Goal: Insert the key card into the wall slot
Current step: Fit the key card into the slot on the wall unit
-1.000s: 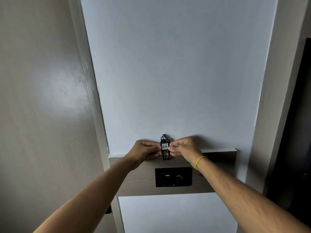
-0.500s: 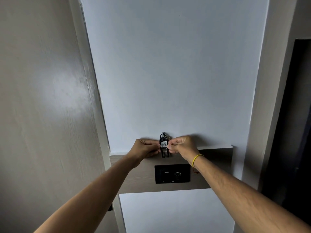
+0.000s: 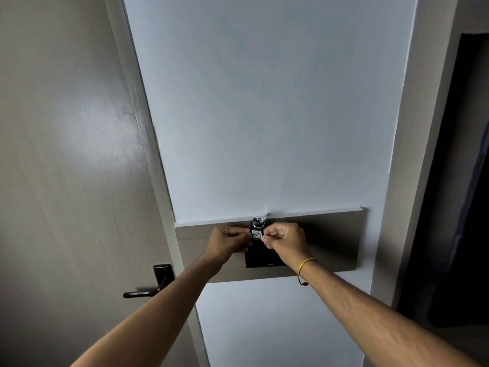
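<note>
Wall (image 3: 264, 115) pale, smooth, bare above wood-grain panel (image 3: 330, 242) | door handle (image 3: 148, 290) well left of hands | key card (image 3: 256, 235), black with white tag, pinched upright between left hand (image 3: 227, 241) and right hand (image 3: 285, 241), fingers closed on its edges, over black wall slot (image 3: 262, 259) | insertion depth cannot be told.

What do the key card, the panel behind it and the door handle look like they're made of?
Key card: likely black plastic, with a white paper label and metal ring. Panel: grey wood-look laminate, faint grain. Door handle: dark metal, probably, with slight sheen.
</note>
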A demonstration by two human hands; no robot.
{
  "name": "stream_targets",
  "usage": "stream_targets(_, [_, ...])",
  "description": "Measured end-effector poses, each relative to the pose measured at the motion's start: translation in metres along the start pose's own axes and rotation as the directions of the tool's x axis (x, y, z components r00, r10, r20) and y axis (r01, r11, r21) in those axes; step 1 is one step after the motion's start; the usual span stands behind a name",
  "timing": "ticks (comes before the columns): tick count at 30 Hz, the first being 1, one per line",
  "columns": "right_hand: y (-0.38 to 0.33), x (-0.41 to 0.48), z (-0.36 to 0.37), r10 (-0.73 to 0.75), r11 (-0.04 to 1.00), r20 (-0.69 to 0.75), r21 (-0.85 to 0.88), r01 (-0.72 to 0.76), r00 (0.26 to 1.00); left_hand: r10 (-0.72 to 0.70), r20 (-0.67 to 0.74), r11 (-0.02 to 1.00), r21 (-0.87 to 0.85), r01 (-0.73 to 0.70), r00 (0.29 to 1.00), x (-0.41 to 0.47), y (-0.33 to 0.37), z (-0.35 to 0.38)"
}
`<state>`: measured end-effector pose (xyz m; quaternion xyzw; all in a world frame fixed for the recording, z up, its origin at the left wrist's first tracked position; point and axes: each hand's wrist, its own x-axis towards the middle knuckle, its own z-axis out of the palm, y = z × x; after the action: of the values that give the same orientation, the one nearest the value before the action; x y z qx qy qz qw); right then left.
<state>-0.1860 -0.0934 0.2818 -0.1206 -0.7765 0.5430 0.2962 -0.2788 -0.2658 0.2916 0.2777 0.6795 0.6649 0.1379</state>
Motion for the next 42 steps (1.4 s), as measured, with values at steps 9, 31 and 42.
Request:
stream_targets(9, [0.015, -0.007, -0.003, -0.051, 0.992, -0.031, -0.119, 0.047, 0.998, 0.015, 0.002, 0.996, 0.092, -0.015, 1.000, -0.003, -0.010, 0.008])
stream_targets(31, [0.016, -0.008, 0.008, -0.078, 0.958, -0.055, -0.282, 0.059, 0.995, 0.038, -0.139, 0.966, 0.259, 0.000, 0.990, -0.009, -0.018, 0.014])
stream_targets(42, [0.013, -0.017, 0.010, -0.258, 0.881, -0.038, -0.420, 0.219, 0.965, 0.056, -0.144, 0.903, 0.430, 0.011, 0.988, -0.012, -0.014, 0.012])
